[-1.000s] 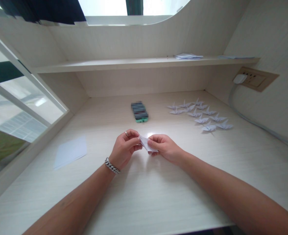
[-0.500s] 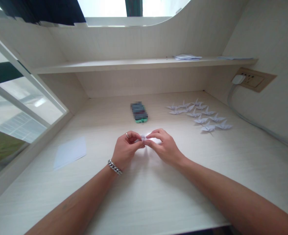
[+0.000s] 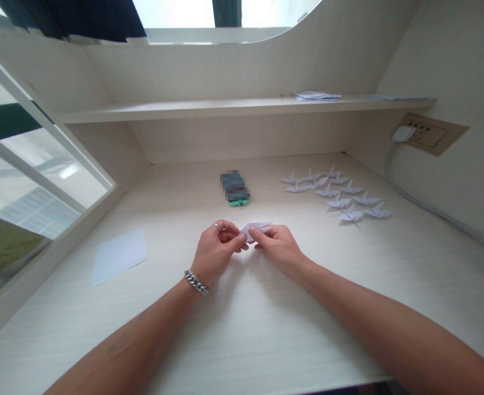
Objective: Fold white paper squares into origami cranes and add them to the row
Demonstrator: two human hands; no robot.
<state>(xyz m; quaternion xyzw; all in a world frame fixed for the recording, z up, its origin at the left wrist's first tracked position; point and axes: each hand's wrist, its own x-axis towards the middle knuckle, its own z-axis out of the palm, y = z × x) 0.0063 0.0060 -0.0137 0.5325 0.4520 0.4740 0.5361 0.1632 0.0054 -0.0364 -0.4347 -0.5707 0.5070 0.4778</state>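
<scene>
Between both hands is a small piece of folded white paper (image 3: 255,226), lifted just off the desk with a pointed end toward the right. My left hand (image 3: 221,244), with a ring and a chain bracelet, pinches its left end between thumb and fingers. My right hand (image 3: 279,246) holds the other side, its thumb lying on the near face and its fingers behind. The fingertips hide part of the folds. Several white paper cranes (image 3: 339,203) stand grouped on the desk at the right.
A blurred dark object with a green end (image 3: 236,189) lies beyond my hands. Flat white paper (image 3: 121,255) rests at the left. More papers (image 3: 316,96) are on the shelf (image 3: 209,109). A white plug (image 3: 403,133) with a grey cable (image 3: 421,203) is at the right wall.
The folded paper has turned and shows a broader face with a point to the right. My right hand has shifted its grip, with its thumb now over the paper.
</scene>
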